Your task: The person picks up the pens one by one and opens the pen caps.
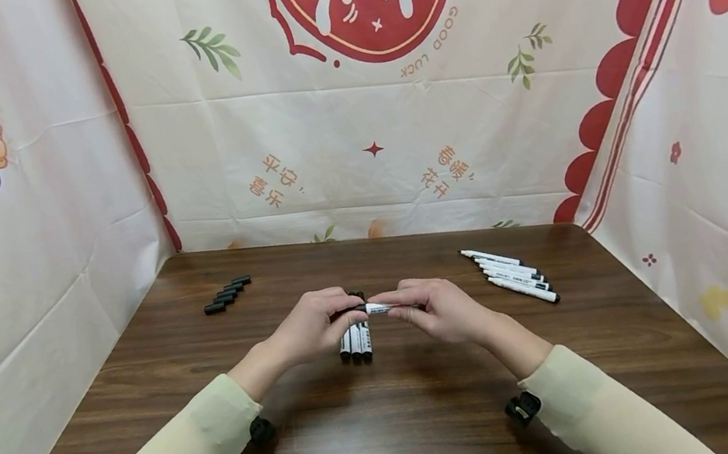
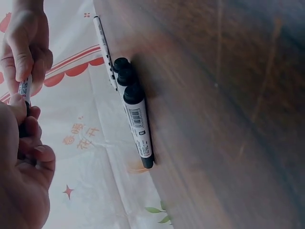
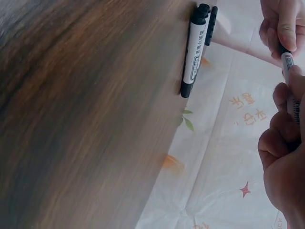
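Observation:
Between the two hands, above the table, is a white marker (image 1: 377,307) held lengthwise from side to side. My left hand (image 1: 308,325) pinches its black cap end between thumb and fingers. The white barrel is gripped by my right hand (image 1: 443,308), whose fingers hide the far end. In the right wrist view the black cap edge and white barrel of this marker (image 3: 287,62) show between the hands. Below them, three capped markers (image 1: 356,344) lie side by side on the table, partly covered by the left hand; their black ends face the person.
Several black caps (image 1: 225,297) lie in a slanted row at the left of the brown table (image 1: 367,438). Several white markers without caps (image 1: 521,287) rest in a group at the right. Printed cloth (image 1: 348,119) hangs behind and on both sides.

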The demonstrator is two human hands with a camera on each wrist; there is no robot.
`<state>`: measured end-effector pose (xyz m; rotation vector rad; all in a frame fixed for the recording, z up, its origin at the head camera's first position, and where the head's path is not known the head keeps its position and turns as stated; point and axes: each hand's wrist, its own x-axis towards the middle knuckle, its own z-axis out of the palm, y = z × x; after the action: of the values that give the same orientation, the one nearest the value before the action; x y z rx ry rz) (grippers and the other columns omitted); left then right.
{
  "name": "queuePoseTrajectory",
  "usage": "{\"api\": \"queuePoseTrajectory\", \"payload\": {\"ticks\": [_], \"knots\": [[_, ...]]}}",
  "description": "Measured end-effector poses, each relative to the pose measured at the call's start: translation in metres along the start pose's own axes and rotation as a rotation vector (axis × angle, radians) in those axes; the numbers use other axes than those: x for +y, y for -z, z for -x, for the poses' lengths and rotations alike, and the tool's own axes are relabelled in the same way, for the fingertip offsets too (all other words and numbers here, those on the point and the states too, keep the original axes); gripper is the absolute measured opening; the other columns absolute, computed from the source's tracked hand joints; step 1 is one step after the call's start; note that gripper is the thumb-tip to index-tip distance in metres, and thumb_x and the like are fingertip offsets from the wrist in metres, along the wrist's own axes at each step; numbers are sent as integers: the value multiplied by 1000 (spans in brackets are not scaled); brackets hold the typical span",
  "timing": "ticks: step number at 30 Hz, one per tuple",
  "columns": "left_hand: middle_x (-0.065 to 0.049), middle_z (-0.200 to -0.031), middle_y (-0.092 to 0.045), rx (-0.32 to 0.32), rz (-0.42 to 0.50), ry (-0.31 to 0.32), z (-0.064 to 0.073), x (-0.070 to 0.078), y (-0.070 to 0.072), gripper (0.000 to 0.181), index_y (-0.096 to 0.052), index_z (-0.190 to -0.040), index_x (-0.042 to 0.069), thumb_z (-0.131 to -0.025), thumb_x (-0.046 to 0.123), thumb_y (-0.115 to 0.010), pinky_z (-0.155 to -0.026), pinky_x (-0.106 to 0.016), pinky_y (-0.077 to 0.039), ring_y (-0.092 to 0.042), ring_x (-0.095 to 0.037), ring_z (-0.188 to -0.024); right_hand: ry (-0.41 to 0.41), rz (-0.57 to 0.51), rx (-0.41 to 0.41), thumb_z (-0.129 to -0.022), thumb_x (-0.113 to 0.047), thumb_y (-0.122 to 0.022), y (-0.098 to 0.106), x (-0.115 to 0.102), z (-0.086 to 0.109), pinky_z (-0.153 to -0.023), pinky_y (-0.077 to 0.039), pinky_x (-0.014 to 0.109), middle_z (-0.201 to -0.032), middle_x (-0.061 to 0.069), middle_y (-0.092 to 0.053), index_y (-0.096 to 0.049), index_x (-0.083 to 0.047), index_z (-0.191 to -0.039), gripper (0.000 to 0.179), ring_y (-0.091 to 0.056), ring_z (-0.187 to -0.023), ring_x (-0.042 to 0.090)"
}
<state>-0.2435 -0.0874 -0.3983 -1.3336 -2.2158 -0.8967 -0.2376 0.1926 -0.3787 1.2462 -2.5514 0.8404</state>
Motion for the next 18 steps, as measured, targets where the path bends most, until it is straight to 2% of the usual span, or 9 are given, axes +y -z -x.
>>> {"api": "queuePoseTrajectory", "payload": {"ticks": [2,5,8,10,12,14,15,18], "knots": [[-3,-91,-73,25,-17,-16,0,0,0,13,-82,-113,3,-101,9,-79,-65,-22,-50,-55,-5,-72,-32,-39,-11,-111,-21,-68,0,0,0,-73,-49,28,-94,-12,-68,-76,-27,-142,33,-55,-78,5],[-3,-91,-73,63,-58,-53,-1,0,0,14,-83,-112,5,-98,9,-82,-64,-22,-50,-56,-7,-72,-95,-146,-46,-113,-22,-65,2,-1,-2,-85,-56,30,-116,-6,-80,-76,-23,-143,32,-68,-98,7],[-2,-91,-72,76,-90,-87,-2,0,0,14,-83,-111,6,-98,10,-83,-64,-22,-50,-57,-9,-73,-147,-242,-92,-114,-25,-62,5,1,-3,-96,-59,30,-131,-2,-80,-76,-18,-142,32,-70,-116,5],[-2,-93,-72,89,-109,-110,-2,-2,1,15,-83,-112,5,-98,9,-83,-66,-22,-51,-59,-10,-76,-180,-286,-120,-116,-26,-59,8,4,-3,-86,-58,27,-114,1,-82,-77,-14,-140,32,-70,-100,3],[-3,-93,-72,121,-110,-115,-1,-5,5,15,-83,-111,4,-96,6,-84,-66,-23,-52,-60,-11,-76,-221,-302,-134,-116,-26,-58,11,9,0,-72,-51,24,-95,2,-75,-78,-11,-136,32,-61,-79,2],[-4,-95,-72,161,-106,-100,0,-9,11,17,-83,-111,4,-94,3,-85,-65,-24,-52,-60,-12,-76,-254,-304,-121,-115,-25,-60,13,14,4,-69,-47,24,-90,2,-73,-79,-11,-133,30,-55,-75,4],[-4,-95,-72,179,-101,-87,1,-11,14,18,-83,-111,4,-93,1,-86,-64,-24,-52,-60,-11,-75,-269,-308,-111,-114,-24,-61,15,17,6,-70,-47,24,-91,3,-73,-79,-11,-133,29,-55,-75,6],[-4,-96,-72,191,-72,-38,3,-16,22,19,-83,-111,5,-92,2,-86,-63,-27,-49,-56,-10,-74,-290,-319,-68,-112,-23,-66,16,22,11,-80,-52,26,-116,4,-80,-80,-13,-134,28,-64,-93,9]]}}
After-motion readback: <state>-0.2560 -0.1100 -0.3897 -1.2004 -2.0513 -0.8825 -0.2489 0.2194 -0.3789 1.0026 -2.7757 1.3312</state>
